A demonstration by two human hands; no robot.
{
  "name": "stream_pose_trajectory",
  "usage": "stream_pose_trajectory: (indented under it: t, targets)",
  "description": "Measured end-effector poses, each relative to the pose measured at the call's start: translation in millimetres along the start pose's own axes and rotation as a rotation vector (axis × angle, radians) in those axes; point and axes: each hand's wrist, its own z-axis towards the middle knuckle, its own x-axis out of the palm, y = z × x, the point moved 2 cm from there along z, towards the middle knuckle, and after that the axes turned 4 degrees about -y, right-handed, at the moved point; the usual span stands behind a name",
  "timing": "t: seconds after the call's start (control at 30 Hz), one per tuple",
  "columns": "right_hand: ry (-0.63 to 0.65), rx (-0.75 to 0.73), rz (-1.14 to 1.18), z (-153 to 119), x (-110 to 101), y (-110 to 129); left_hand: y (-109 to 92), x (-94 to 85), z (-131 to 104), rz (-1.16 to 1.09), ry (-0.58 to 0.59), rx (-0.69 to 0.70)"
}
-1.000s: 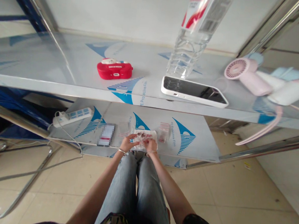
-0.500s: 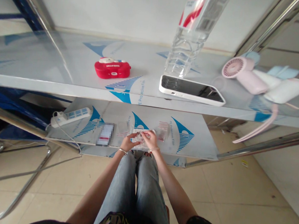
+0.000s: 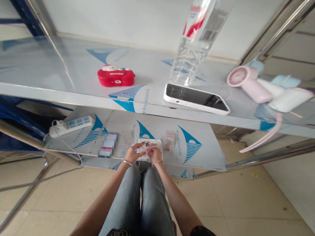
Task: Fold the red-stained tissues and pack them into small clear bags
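Note:
A white, roughly square item (image 3: 159, 145) with small red and dark bits on it lies on the lower shelf. Over its left edge is my left hand (image 3: 133, 153), thumb and fingers apart, with nothing visible held. My right hand (image 3: 155, 155) is at the front of the item, fingers bent down to the small bits; what they hold, if anything, is too small to tell. A clear bag with red-striped content (image 3: 169, 140) lies to the right, and another clear bag (image 3: 127, 139) to the left. Beside that one rests a blurred phone-like object (image 3: 108, 144).
A white power strip (image 3: 72, 126) lies at the lower shelf's left. On the upper shelf (image 3: 147, 108) are a red case (image 3: 116, 77), a clear bottle (image 3: 191, 51), a white-edged phone (image 3: 197, 98) and a pink fan (image 3: 249, 83). The upper shelf's edge crosses above my hands.
My hands have lowered and moved slightly apart; the white item and its bits now show more between them. The whole view has shifted slightly.

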Motion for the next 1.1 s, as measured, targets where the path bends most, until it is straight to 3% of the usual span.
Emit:
stream_pose_trajectory:
  t: [0.2,0.3,0.4,0.5,0.6,0.77,0.87,1.1]
  targets:
    - [-0.126,0.015,0.067,-3,0,-5,2,-1.7,-1,0.014,0.003,0.007]
    - [-0.277,0.049,0.230,5,-17,1,2,-2.2,-2,0.021,0.000,-0.009]
    - [-0.356,-0.016,0.374,9,-41,21,2,-1.1,-2,0.023,0.001,-0.016]
    - [-0.256,-0.143,0.439,7,-58,44,1,0.5,-2,0.027,0.009,-0.005]
    - [-0.119,-0.218,0.407,5,-62,54,-1,0.0,-2,0.051,0.000,0.014]
    - [-0.049,-0.093,0.318,20,-40,40,-6,-6.4,-5,0.059,-0.060,-0.005]
    - [0.058,-0.105,0.199,34,-23,34,-8,-11.3,-7,0.057,-0.098,-0.014]
    - [0.148,-0.092,0.141,52,-3,47,-7,-16.5,-12,0.096,-0.089,-0.008]
